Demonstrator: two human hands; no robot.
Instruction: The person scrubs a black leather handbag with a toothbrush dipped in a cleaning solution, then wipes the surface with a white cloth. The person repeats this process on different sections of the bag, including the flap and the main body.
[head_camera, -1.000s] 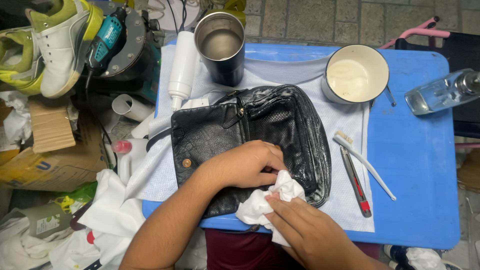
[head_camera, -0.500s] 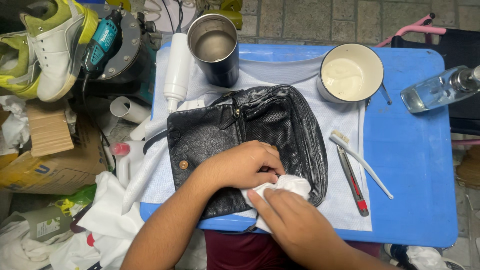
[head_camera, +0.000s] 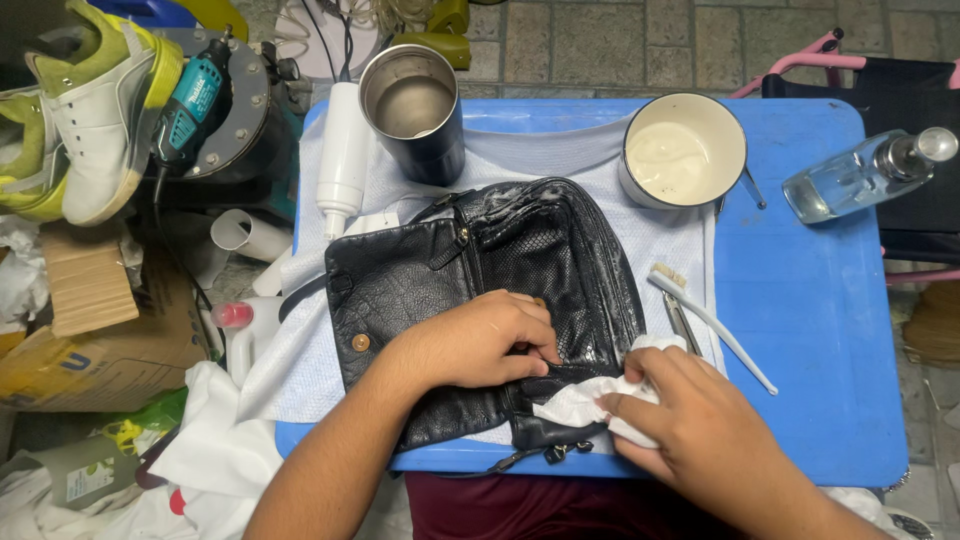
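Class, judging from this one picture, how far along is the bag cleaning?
Done: the black bag's top right part looks wet and shiny. In hand: the left hand steadies it while the right hand presses a white cloth on its lower edge. Left: the flap side looks dull and dry.

Two bare forearms reach up from the bottom edge of the view, both hands low and near the front edge of the surface. The left hand (head_camera: 478, 340) comes in from the lower left, its forearm slanting up to the right. It lies palm down, knuckles raised, with the fingers curled under and the thumb tucked along the lower side. The right hand (head_camera: 690, 420) comes in from the lower right corner, back of the hand facing up. Its fingers are bent and drawn together toward the left, pinching at the tips, with the thumb pressed in beneath them. The two hands sit close together, fingertips nearly meeting.
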